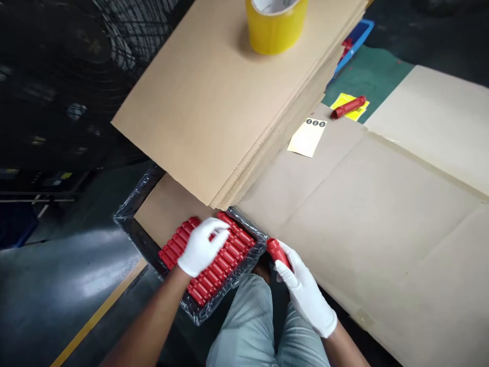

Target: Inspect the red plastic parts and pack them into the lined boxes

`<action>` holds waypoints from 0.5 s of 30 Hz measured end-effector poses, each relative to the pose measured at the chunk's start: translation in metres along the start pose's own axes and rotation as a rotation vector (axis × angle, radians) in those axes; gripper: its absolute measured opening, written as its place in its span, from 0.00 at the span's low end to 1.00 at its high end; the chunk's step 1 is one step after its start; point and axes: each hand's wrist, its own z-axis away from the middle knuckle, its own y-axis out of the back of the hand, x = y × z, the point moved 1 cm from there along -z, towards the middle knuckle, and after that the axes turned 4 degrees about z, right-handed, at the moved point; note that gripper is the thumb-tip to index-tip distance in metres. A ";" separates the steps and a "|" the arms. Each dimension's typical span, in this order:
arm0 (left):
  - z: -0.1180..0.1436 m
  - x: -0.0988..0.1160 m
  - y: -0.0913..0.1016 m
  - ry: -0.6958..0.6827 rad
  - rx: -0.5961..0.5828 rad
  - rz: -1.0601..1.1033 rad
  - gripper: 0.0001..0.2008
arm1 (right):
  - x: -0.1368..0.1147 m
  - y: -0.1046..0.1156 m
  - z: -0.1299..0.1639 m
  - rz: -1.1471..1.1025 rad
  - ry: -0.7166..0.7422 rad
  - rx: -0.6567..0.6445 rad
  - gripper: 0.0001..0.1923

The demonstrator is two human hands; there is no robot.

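My left hand [201, 246], in a white glove, rests palm-down on rows of red cylindrical parts [229, 257] packed in a box lined with clear plastic [198, 312]. Its fingers curl over the parts near the box's far side. My right hand [305, 289], also gloved, holds one red part [276, 252] just right of the box, at the edge of the cardboard-covered table [382, 214].
A stack of flat cardboard sheets [214, 102] overhangs the box, with a yellow tape roll [275, 25] on top. A pale label sheet [307, 136], yellow notes and another red part [348, 107] lie further back. A blue tray [357, 35] sits behind; a fan [126, 30] stands at left.
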 end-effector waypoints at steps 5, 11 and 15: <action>0.017 0.062 -0.087 0.004 -0.246 0.427 0.07 | 0.010 0.001 0.006 0.201 0.060 0.124 0.23; 0.018 0.068 -0.114 0.177 -0.290 0.665 0.12 | 0.019 0.017 0.014 0.183 0.061 0.229 0.25; 0.021 0.070 -0.114 0.081 -0.277 0.616 0.10 | 0.023 0.023 0.019 0.151 0.009 0.255 0.24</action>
